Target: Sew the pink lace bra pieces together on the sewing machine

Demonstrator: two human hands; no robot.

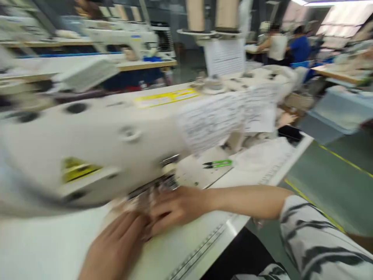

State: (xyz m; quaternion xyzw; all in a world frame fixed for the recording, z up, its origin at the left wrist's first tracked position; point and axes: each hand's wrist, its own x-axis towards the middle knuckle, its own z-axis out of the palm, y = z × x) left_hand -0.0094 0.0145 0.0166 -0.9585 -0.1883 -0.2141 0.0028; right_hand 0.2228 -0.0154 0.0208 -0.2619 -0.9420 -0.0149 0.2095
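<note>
A pale pinkish fabric (pixel 145 201) lies bunched under the needle area of a large white sewing machine (pixel 145 128). My left hand (pixel 116 245) rests on the near side of this fabric, its fingers bent and closed on it. Touching it from the right, my right hand (pixel 177 206) has its fingers curled on the same fabric, close to the metal presser parts. Motion blurs both hands, and the machine head partly hides the fabric.
Green-handled thread snips (pixel 218 163) lie on the machine bed, beyond my right hand. Written papers (pixel 227 116) hang from the machine arm. A ruler scale runs along the white table's (pixel 204 243) front edge. Two people (pixel 278 46) sit in the background at right.
</note>
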